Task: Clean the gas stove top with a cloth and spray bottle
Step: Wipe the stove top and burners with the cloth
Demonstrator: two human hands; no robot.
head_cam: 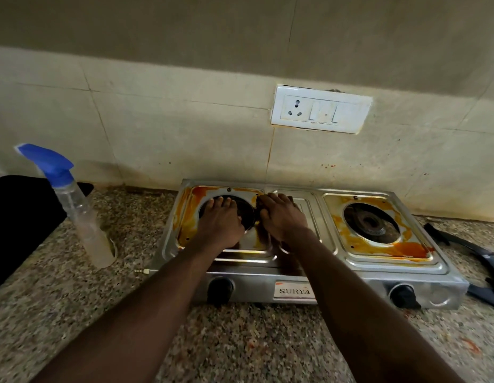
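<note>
The speckled granite counter (74, 313) carries everything here, and the landmark on it is the steel two-burner gas stove (301, 275), which lies with its long axis running left to right along the tiled wall (185, 128), its knob face and the "SURYA" label (294, 291) turned toward the person. Orange-brown stains ring both burner openings, heaviest around the stove's left burner (241, 214) and along the near edge of its right burner (371, 223). Above the stove, on the wall, sits a white socket and switch plate (320, 109). Well to the stove's left a dark flat object (22, 217) covers the counter edge, and between it and the stove stands the clear spray bottle (80, 211), upright though leaning in the wide lens, its blue trigger head (48, 160) pointing left, away from the stove. Just off the stove's right end lie dark pan supports (478, 261), touching the counter. Two bare forearms reach in from the near edge across the stove's front. The left hand (221, 222) rests palm down over the left burner, fingers spread flat and gripping nothing. The right hand (281, 217) presses palm down on the stove's centre panel, fingers curled over a dark cloth (294, 202), of which only an edge shows beyond the fingers.
</note>
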